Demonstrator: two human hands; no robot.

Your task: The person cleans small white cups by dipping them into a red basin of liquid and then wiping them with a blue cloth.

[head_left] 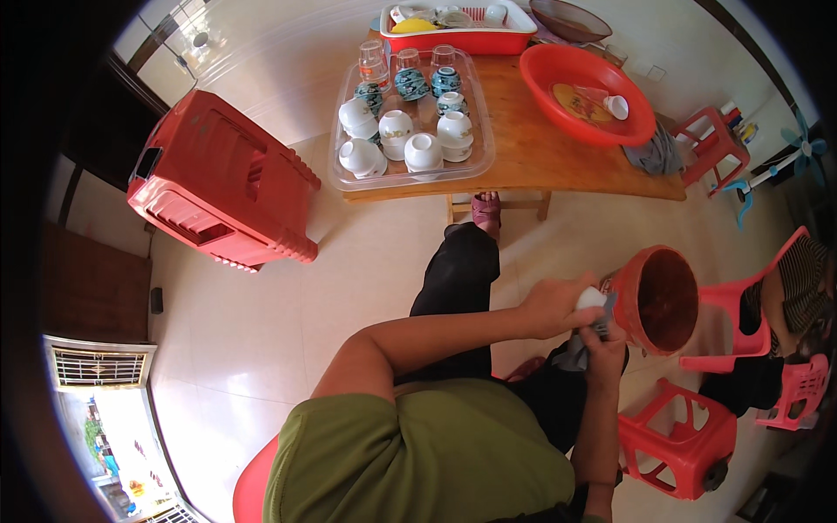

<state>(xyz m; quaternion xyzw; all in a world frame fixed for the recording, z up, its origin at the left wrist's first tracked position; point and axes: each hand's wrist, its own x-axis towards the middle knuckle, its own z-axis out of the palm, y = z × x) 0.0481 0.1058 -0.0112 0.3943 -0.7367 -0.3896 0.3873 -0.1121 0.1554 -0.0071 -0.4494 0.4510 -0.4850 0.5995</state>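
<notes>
My left hand [555, 306] is closed around a small white cup [590, 298], held in front of me to the right. My right hand [606, 347] grips a grey cloth [573, 356], part of which lies against the cup. Just beyond both hands is a red-brown bucket [634, 283], its mouth turned toward the right. On the table, a clear plastic tray [485, 161] carries several upturned white cups [424, 152], blue-patterned cups [411, 84] and clear glasses [373, 59].
The wooden table [523, 166] also bears a red basin [540, 96] with dishes inside and a red-and-white tub [471, 42]. Stacked red stools [231, 174] stand at left, a red stool [689, 436] at right. A person [789, 288] sits at far right near a fan [798, 148].
</notes>
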